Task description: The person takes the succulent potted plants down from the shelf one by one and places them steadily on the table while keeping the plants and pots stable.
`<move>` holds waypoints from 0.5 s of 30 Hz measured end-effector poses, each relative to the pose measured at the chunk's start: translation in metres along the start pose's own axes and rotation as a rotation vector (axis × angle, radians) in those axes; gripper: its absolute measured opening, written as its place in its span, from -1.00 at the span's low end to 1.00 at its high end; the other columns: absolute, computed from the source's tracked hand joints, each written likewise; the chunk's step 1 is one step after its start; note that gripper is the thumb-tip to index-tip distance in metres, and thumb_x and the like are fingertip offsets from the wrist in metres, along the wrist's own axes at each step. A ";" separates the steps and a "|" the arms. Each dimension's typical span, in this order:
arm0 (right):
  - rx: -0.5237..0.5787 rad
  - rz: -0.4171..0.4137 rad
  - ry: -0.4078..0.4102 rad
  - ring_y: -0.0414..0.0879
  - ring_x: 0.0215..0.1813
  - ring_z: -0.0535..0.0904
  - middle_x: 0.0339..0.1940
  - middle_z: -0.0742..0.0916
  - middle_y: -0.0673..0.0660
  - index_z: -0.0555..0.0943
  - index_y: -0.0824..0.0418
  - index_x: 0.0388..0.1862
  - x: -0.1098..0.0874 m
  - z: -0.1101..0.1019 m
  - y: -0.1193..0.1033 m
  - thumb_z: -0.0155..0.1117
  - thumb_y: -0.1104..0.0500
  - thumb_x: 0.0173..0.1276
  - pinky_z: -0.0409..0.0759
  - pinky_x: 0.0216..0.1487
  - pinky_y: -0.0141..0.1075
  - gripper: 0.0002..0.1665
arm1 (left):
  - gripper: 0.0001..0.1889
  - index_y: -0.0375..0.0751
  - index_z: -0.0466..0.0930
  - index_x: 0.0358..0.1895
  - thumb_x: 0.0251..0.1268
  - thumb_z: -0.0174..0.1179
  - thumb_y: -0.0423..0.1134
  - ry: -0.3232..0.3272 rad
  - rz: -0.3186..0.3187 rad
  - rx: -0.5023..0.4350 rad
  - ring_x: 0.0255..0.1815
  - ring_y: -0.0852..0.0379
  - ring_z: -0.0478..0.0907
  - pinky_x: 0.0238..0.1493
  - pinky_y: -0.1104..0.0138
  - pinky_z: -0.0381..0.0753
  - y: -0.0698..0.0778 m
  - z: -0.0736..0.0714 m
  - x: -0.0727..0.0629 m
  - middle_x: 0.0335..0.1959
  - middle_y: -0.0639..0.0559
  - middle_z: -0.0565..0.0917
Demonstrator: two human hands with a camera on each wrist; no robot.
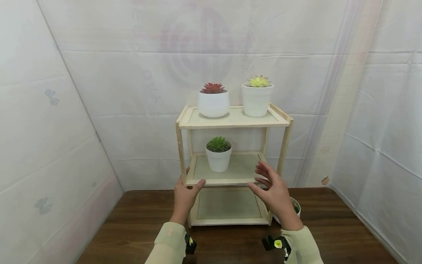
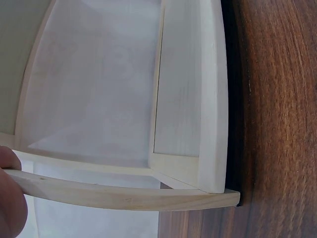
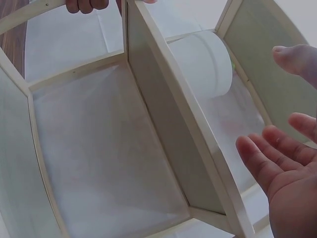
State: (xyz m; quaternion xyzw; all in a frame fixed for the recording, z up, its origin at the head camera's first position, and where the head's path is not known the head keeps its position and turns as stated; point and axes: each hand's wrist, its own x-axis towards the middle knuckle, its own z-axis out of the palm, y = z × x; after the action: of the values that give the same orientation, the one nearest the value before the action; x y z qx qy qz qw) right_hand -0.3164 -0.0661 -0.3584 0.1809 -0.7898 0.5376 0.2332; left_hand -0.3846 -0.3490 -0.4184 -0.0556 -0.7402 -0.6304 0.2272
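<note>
A three-tier wooden shelf rack (image 1: 232,126) with pale greenish panels stands on the table. My left hand (image 1: 185,196) grips its left front post at the middle tier, thumb over the front rail. The left wrist view shows just part of that hand (image 2: 10,193) at the post. Beside the right end of the middle tier is my right hand (image 1: 271,189), fingers spread and loosely bent, holding nothing. In the right wrist view its fingers (image 3: 277,153) are apart from the wood. On the middle tier sits a green succulent in a white pot (image 1: 219,160).
The top tier carries a red succulent in a rounded white pot (image 1: 213,103) and a yellow-green one in a white pot (image 1: 257,99). Another white pot (image 1: 297,203) on the brown wooden table (image 1: 333,223) is partly hidden behind my right wrist. Pale sheeting (image 1: 132,91) encloses the back and sides.
</note>
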 end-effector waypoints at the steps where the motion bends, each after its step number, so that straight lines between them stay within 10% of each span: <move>1: 0.000 -0.002 -0.002 0.07 0.30 0.50 0.33 0.50 0.23 0.26 0.02 0.47 0.001 0.000 0.000 0.44 0.05 0.21 0.57 0.17 -0.15 -0.12 | -0.07 -0.03 0.26 0.43 -0.04 0.47 0.14 -0.001 0.003 0.001 0.30 -0.06 0.47 0.24 0.00 0.50 0.000 0.000 0.000 0.30 -0.11 0.48; 15: -0.007 0.010 -0.013 0.07 0.32 0.48 0.34 0.49 0.22 0.24 -0.04 0.48 0.009 0.004 -0.005 0.44 0.00 0.21 0.57 0.18 -0.12 -0.10 | -0.07 -0.08 0.27 0.42 -0.03 0.46 0.15 0.000 0.020 0.001 0.28 -0.07 0.49 0.22 0.01 0.51 0.000 0.000 0.001 0.28 -0.14 0.50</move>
State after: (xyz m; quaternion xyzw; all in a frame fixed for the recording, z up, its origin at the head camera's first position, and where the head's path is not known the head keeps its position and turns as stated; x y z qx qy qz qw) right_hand -0.3222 -0.0717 -0.3510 0.1797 -0.7941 0.5350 0.2257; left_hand -0.3855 -0.3491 -0.4181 -0.0627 -0.7400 -0.6277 0.2334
